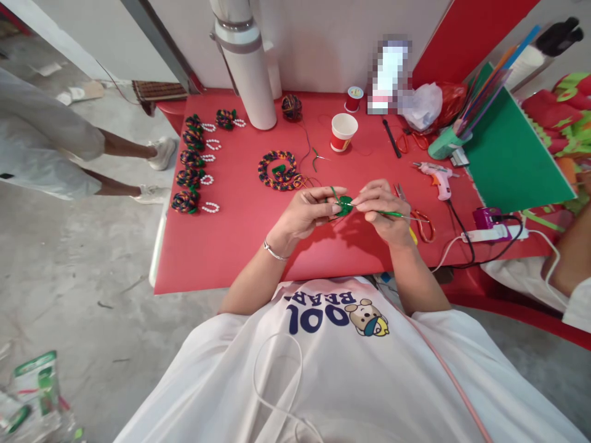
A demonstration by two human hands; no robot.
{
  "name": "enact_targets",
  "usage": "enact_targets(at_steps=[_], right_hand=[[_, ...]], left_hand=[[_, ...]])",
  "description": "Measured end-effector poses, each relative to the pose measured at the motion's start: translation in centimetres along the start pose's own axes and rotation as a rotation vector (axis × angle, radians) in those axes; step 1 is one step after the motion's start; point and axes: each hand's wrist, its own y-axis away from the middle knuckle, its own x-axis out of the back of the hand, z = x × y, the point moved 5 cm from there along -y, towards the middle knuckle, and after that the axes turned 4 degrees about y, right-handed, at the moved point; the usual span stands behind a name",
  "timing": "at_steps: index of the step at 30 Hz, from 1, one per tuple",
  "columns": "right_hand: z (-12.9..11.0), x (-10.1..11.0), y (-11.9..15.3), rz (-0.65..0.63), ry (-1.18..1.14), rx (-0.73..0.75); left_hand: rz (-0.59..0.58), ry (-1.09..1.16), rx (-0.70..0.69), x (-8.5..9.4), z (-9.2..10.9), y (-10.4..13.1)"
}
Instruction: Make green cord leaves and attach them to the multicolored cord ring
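My left hand pinches a small green crochet piece above the red table, with green yarn running up over its fingers. A crochet hook with a green grip lies in my right hand, whose fingers are closed around it; the hook's tip meets the green piece. Just beyond my hands lies a coiled multicoloured crochet strip with a green bit inside its curl. Beside it rests a short green strand with a thin needle-like piece.
Several multicoloured crochet flowers with bead loops line the table's left side. A thermos, yarn ball, paper cup and phone stand behind. To the right are a glue gun, scissors and power strip. Another person's legs show left.
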Motion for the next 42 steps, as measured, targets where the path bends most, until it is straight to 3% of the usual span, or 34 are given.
enact_targets(at_steps=[4,12,17,23,26,28,32,37,40,42], right_hand=[[-0.2,0.5,-0.1,-0.014,0.004,0.016],[-1.1,1.4,-1.3,-0.17,-0.009,0.012],[-1.3,1.5,-1.9,-0.219,-0.112,-0.069],[0.4,1.7,-1.3,-0.165,-0.27,-0.168],[1.3,0.4,-0.4,-0.128,-0.351,-0.204],[1.8,-0.8,0.4,-0.023,-0.378,-0.245],[1.1,-2.2,1.8,0.187,-0.093,-0.205],[-1.1,-2.3,2.2,0.139,0.318,-0.038],[-1.6,-2.3,2.6,0.229,0.498,0.025],[-1.4,-2.5,2.8,0.313,0.492,-0.002]], left_hand=[[-0.004,-0.035,-0.004,-0.1,0.5,0.1],[-0.078,-0.159,0.018,-0.1,1.0,0.1],[-0.141,-0.238,0.022,-0.4,0.9,-0.1],[-0.159,-0.238,0.025,-0.4,0.8,-0.1],[-0.126,-0.235,-0.026,-0.6,0.7,-0.3],[-0.072,-0.222,-0.101,-0.7,0.5,-0.4],[0.067,-0.188,-0.242,-0.6,-0.5,-0.7],[0.238,-0.257,-0.34,-0.3,-1.3,-0.1],[0.229,-0.244,-0.335,-0.6,-1.5,0.2],[0.18,-0.197,-0.294,-0.7,-1.5,0.2]])
